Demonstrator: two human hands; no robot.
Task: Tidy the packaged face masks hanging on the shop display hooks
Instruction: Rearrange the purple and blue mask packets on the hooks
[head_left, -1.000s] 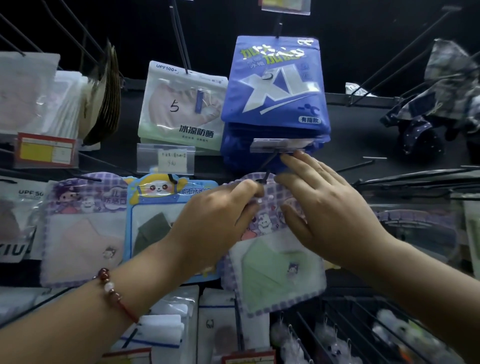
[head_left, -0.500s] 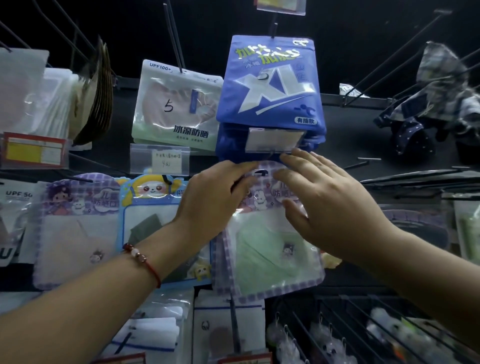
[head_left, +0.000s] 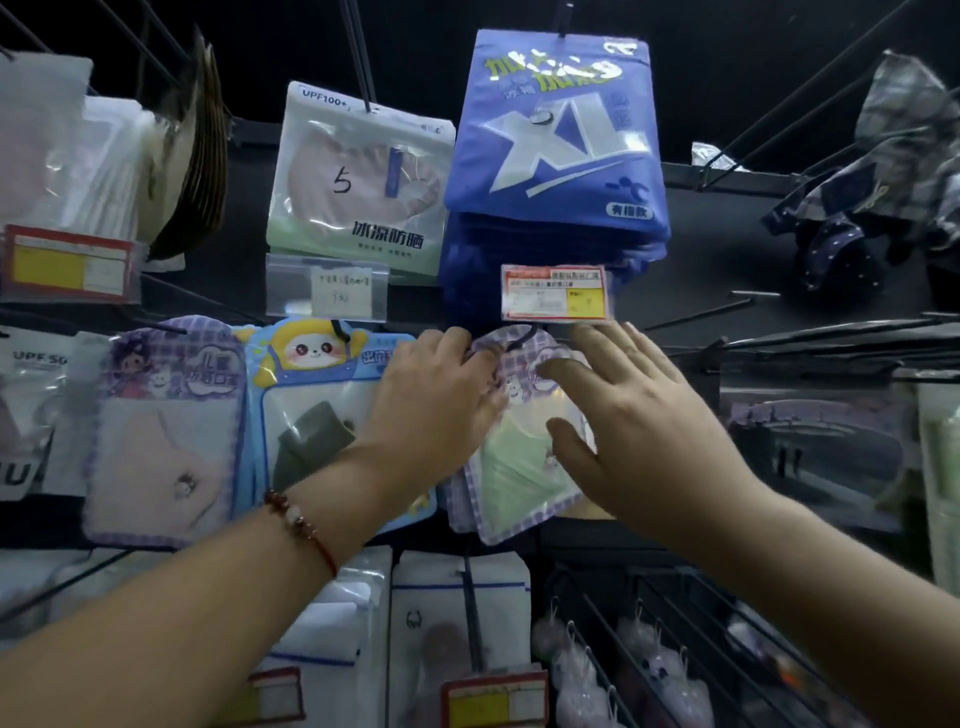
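At six o'clock below the price tag (head_left: 555, 292), spread left hand (head_left: 434, 400) and right hand (head_left: 631, 421) flatten the light, slippery mask packet (head_left: 511, 478); likely best gripped at its top edge.

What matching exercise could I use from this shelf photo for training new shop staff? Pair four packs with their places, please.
Things:
1. blue XL pack
2. white pack marked 5
3. green mask pack
4. panda pack

Places:
A. left of the left hand
B. top row, right
C. between both hands
D. top row, left of the blue pack

Pairs: 1-B, 2-D, 3-C, 4-A
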